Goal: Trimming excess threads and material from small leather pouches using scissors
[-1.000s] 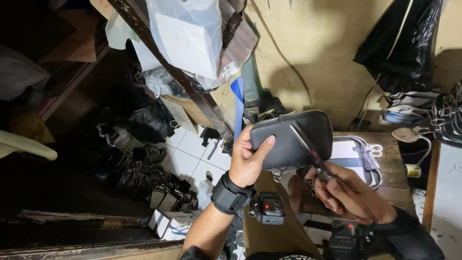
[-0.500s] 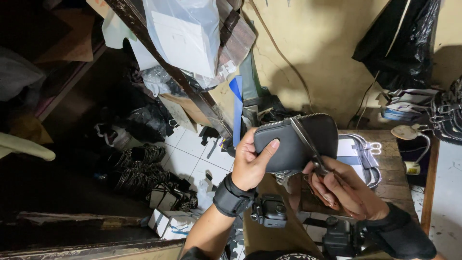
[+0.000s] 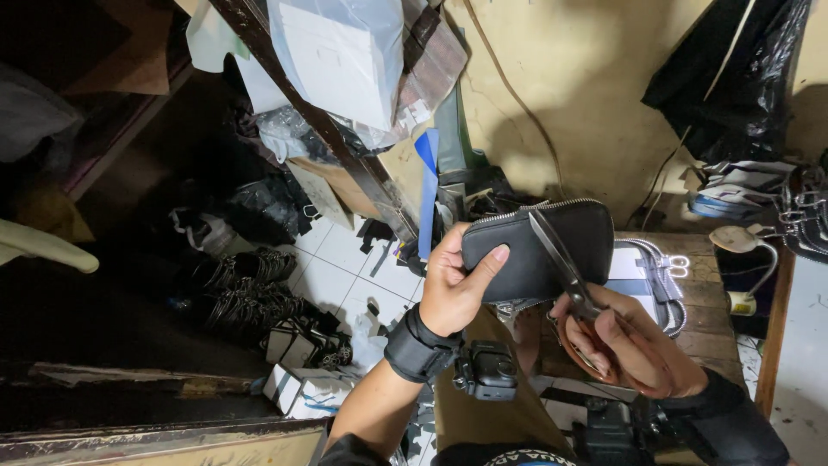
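Nearest the viewer, two small cameras are sitting on wrist straps, the clearer camera [image 3: 487, 371] hanging just below the black wristband [image 3: 420, 345] on the left arm. The left hand [image 3: 454, 283] is closing around the left end of a dark pouch [image 3: 539, 250], thumb lying across its front face and fingers wrapping behind, holding it up in the air above the desk [image 3: 703, 324]. Just right of and below the pouch, the right hand [image 3: 634, 341] is gripping the brown handles of a pair of scissors [image 3: 569, 276], fingers curling shut through and around the loops; the blades are reaching up and leftward across the face of the pouch toward its zipped top edge, and whether they are cutting or merely resting there is not something I can tell. Behind the pouch, a grey and white bag [image 3: 642, 276] with metal clips is lying on the wooden desk. To the right of the pouch, near the far desk edge, a small lamp [image 3: 742, 246] is bending over on a thin neck. Left of the pouch and lower down, the white tiled floor [image 3: 345, 272] is carrying small boxes [image 3: 297, 388] and a pile of dark straps [image 3: 246, 289]. Above and left of the pouch, a white plastic bag [image 3: 341, 56] is hanging against a leaning wooden beam, and a black plastic bag [image 3: 733, 78] is hanging on the yellow wall [image 3: 569, 95] up to the right.
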